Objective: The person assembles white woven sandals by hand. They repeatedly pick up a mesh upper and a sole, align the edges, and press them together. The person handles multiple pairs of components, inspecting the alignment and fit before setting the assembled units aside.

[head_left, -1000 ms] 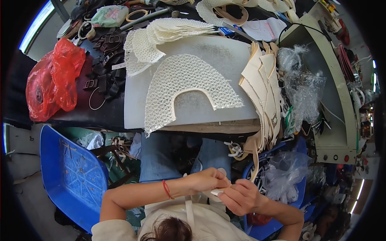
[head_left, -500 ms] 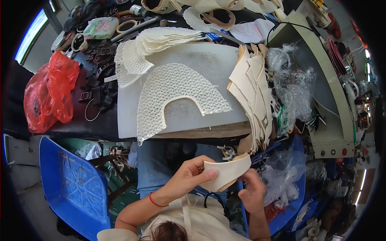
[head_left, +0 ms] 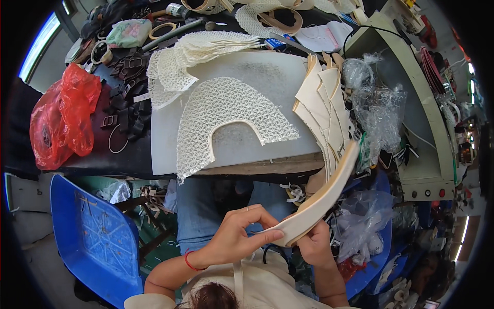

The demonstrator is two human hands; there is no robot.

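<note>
A curved cream leather piece [head_left: 320, 207] with a tan edge is held up over my lap, its long end pointing up and right. My left hand [head_left: 239, 234] pinches its lower left end between thumb and fingers. Closed on the underside near that same end is my right hand [head_left: 315, 244], its fingertips partly hidden by the leather. Beyond my hands, a white arch-shaped woven mesh piece [head_left: 226, 103] lies flat on a pale cutting board [head_left: 165, 149]. Similar cream leather pieces [head_left: 316, 100] overlap in a pile at the board's right edge.
Stacked mesh pieces [head_left: 211, 49] lie at the board's back left. Farther left are black buckled straps [head_left: 131, 77] and a red plastic bag [head_left: 67, 118]. Blue bins flank my legs, the left one [head_left: 98, 232] tilted. Clear plastic [head_left: 378, 108] sits beside a grey-green machine housing [head_left: 427, 170].
The leather piece has turned so its long end now rises to the upper right. My right hand has come in from the right and closed on its underside.
</note>
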